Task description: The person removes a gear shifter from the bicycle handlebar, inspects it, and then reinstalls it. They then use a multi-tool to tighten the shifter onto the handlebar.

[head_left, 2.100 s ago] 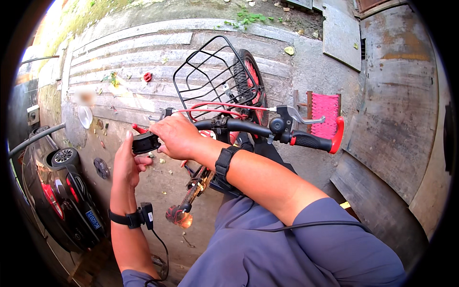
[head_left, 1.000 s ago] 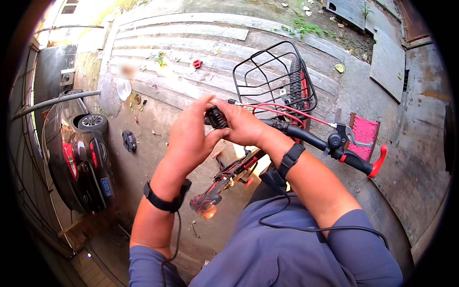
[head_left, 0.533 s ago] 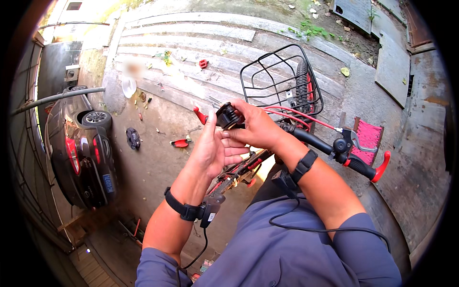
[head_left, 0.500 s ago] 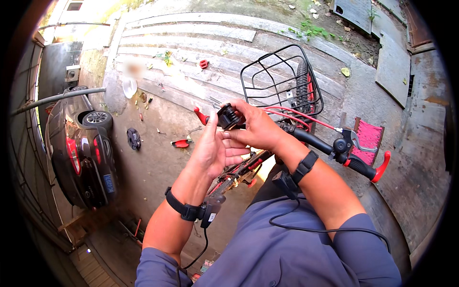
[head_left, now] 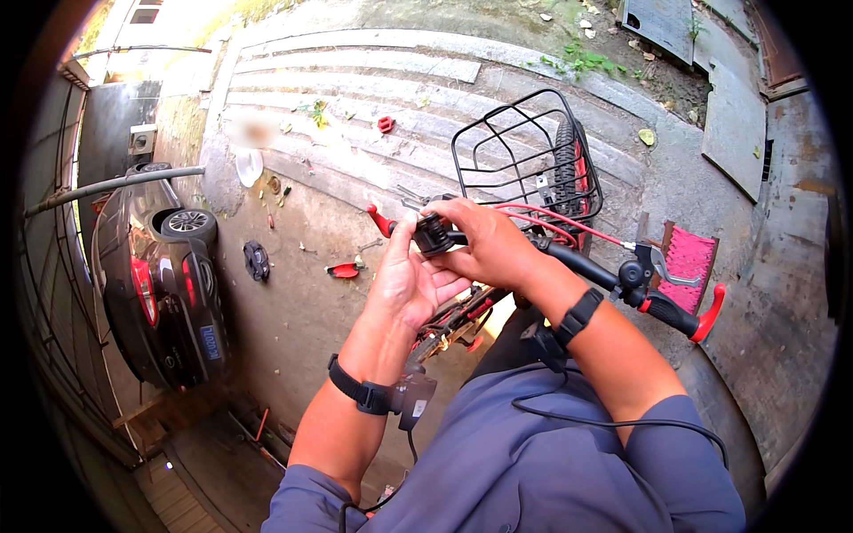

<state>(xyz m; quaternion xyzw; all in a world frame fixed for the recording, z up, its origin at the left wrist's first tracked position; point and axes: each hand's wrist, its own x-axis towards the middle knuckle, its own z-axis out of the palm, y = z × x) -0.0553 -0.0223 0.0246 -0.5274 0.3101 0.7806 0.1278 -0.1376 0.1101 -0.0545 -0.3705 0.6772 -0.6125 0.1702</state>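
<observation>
Concrete paving (head_left: 293, 320) is stretching behind a red bicycle with a wire basket (head_left: 524, 155) at its front. Just left of the basket, a small black fitting (head_left: 434, 235) is sitting on the handlebar (head_left: 577, 262). Both hands are working on it: the right hand (head_left: 489, 244) is curling its fingers over the fitting from above, while the left hand (head_left: 410, 280) is pressing thumb and fingertips against its near side. It looks light, rigid and hard-shelled, best pinched by its sides. Far left of the basket, a dark car (head_left: 160, 275) is standing parked.
</observation>
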